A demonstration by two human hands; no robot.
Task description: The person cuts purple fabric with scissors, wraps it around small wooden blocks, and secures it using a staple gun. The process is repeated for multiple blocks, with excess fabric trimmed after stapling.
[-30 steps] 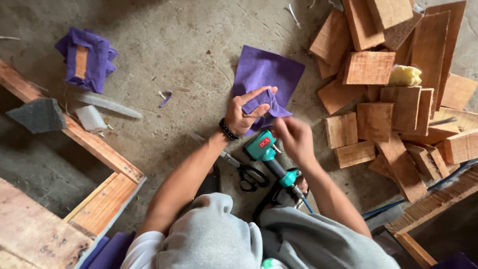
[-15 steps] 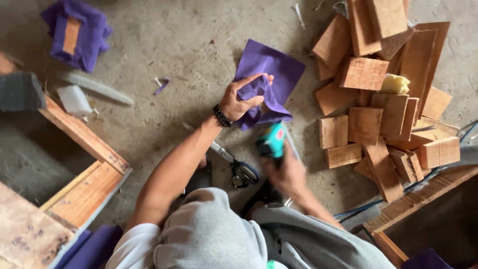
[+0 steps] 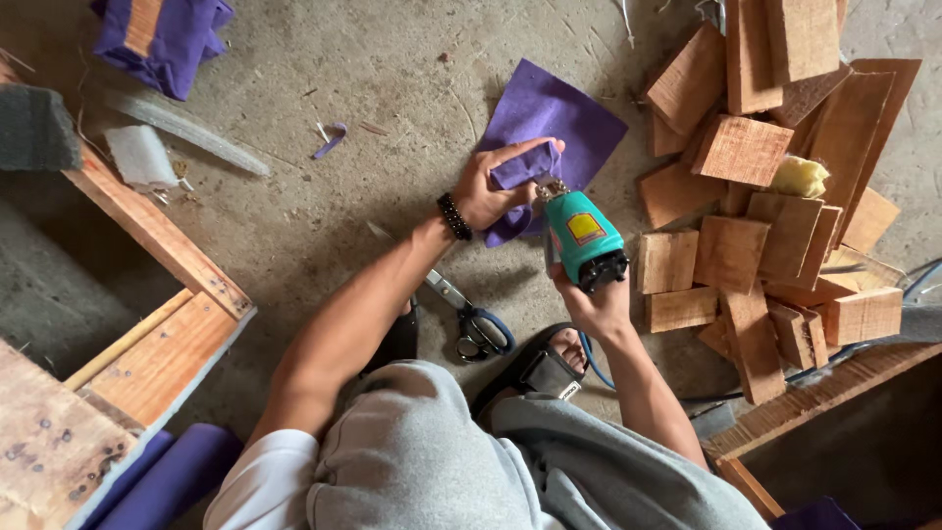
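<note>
A purple felt sheet (image 3: 559, 113) lies on the concrete floor, partly folded around a small block that is hidden. My left hand (image 3: 496, 186), with a black bead bracelet on the wrist, pinches the folded purple edge and presses it down. My right hand (image 3: 594, 299) grips a teal pneumatic staple gun (image 3: 582, 234), its nose touching the fold right beside my left fingers. A blue air hose runs from the gun towards my leg.
Black-handled scissors (image 3: 476, 329) lie by my knee. Many cut wooden blocks (image 3: 746, 152) are piled at the right, a yellow sponge (image 3: 800, 177) among them. A wooden frame (image 3: 157, 236) stands at the left, a purple-wrapped block (image 3: 162, 39) at top left, purple rolls (image 3: 177, 476) below.
My right hand has lifted the staple gun from near my lap up to the folded purple edge. My left hand has kept its hold on the fold.
</note>
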